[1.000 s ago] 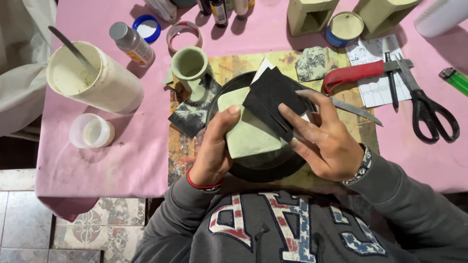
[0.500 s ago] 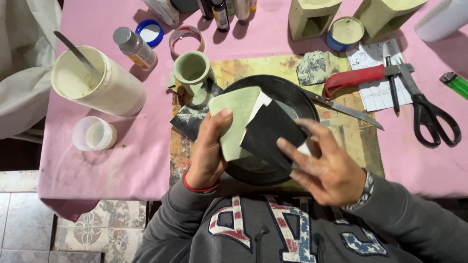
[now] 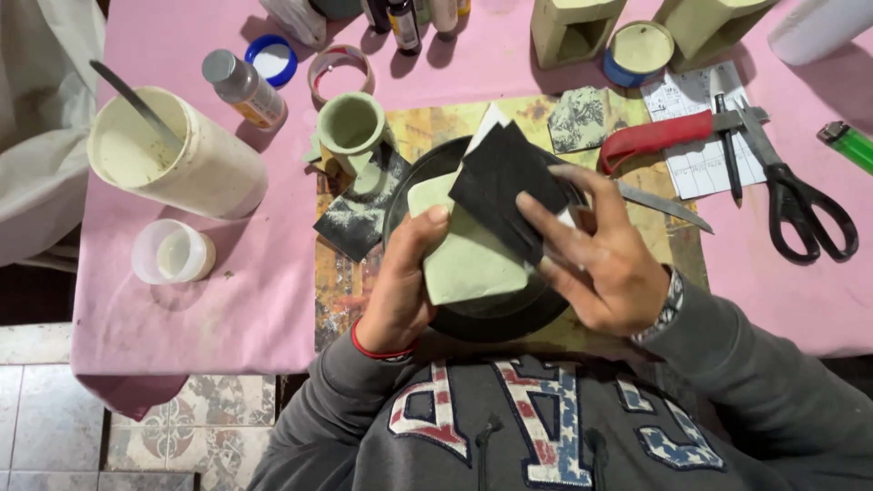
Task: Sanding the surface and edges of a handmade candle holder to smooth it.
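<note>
The left hand (image 3: 400, 291) is grasping a pale green slab (image 3: 464, 250) by its edge, thumb on top, above the black round dish (image 3: 496, 314) on the worktop (image 3: 182, 300), while the right hand (image 3: 605, 264) is pressing a dark sheet of sandpaper (image 3: 505, 186) on it with clenched fingers. The slab is looking stiff, rather heavy and probably brittle, so holding it by the thick edges seems safest, and the sandpaper is thin and bending easily. Compared with half a second ago, the slab is sitting lower toward the person and the sandpaper is now covering its far corner.

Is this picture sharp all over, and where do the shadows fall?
Head view: light is soft and even, with no strong glare; the black-handled scissors and tall cream plastic tub look crisp. The right hand on the dark sandpaper sheet looks slightly soft. The tub's faint shadow falls rightwards.
</note>
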